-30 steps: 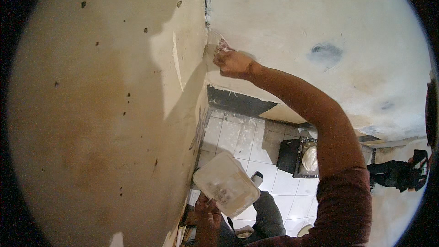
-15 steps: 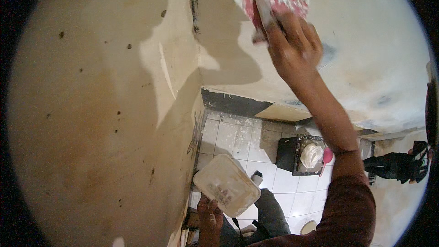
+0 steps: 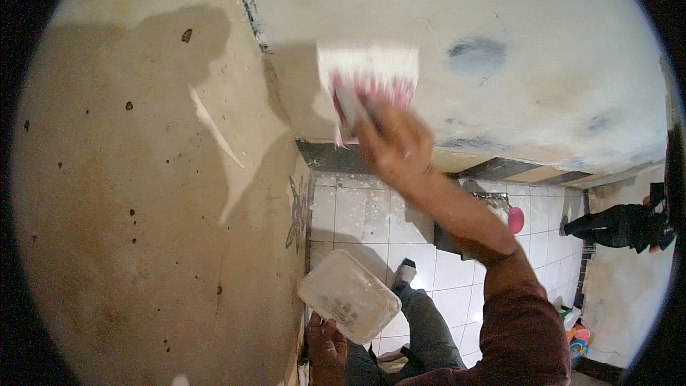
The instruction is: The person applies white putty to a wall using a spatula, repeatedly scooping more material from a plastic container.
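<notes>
Pinkish-red scraper (image 3: pixel 382 86), streaked with white
We find the off-white tray (image 3: pixel 343 275) mottled grey near its middle. We record a tan left wall (image 3: pixel 150 193) flecked with dark spots, a cream facing wall (image 3: pixel 543 22) bearing a blue-grey patch (image 3: pixel 477 57), a black-and-tan band (image 3: pixel 496 168), white tiles (image 3: pixel 363 207) gridded by dark lines, a maroon sleeve (image 3: pixel 525 332) and grey trousers (image 3: pixel 432 325).

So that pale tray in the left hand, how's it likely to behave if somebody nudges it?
The pale tray is probably fairly stiff: it extends from the left hand with no visible sag. It may tip easily, since the hand shows only at its near edge. The smudges might make it slick, though whether they're wet isn't clear.
</notes>
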Demonstrator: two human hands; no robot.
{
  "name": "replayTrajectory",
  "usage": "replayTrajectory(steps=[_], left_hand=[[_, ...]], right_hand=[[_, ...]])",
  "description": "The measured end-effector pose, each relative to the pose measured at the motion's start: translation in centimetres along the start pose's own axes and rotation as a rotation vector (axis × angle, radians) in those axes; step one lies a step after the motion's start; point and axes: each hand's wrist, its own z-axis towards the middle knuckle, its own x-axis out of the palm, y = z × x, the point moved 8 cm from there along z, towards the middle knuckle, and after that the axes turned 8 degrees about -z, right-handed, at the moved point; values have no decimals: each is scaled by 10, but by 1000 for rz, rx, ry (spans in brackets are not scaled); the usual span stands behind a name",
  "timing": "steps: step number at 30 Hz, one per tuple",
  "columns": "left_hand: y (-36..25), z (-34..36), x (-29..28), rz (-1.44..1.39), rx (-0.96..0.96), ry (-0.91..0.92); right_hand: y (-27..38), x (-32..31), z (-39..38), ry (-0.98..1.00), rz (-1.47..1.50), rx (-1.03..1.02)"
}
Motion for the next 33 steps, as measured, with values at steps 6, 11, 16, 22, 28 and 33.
replayTrajectory(steps=[6, 11, 16, 22, 28, 33], left_hand=[[1, -3, 9, 12, 30, 42], [4, -3, -6, 44, -19, -99], [-6, -12, 2, 110, -38, -114], [6, 2, -14, 9, -29, -63], [2, -9, -12, 24, -13, -18], [-6, -10, 12, 95, -59, 49]], right_hand=[[-37, 51, 42, -82, -161, 66], [11, 176, -192, 292, -180, -134], [23, 126, -208, 370, 23, -73], [-41, 5, 17, -179, -110, 90], [-31, 49, 30, -127, -57, 124], [-6, 178, -237, 288, -132, -235]])
